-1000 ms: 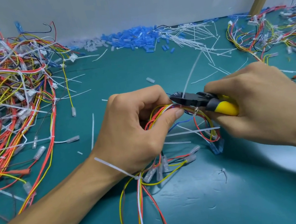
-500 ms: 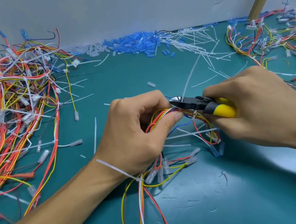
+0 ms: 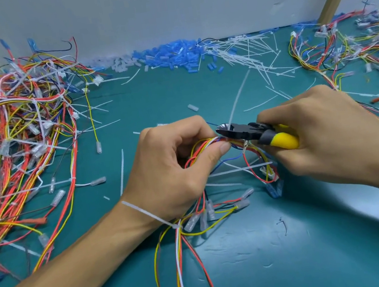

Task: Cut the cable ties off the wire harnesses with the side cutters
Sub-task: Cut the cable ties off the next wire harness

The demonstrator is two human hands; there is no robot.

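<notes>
Cutters [image 3: 254,133] lower; black nose, yellow handle

- I can make out no text, label, brand, number or sign on anything in front of me.

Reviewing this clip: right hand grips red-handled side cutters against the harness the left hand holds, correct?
Not quite. The head view shows the side cutters have yellow handles, not red. The right hand does grip them, at the harness held by the left hand.
</notes>
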